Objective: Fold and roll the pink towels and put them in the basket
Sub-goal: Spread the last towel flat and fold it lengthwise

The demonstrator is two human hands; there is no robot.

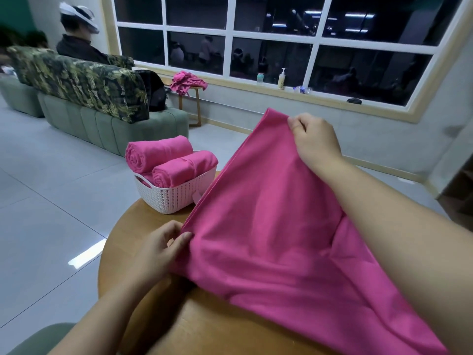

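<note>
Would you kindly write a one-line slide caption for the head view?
Both hands, left and right, stretch a pink towel over the table beside a basket.
</note>
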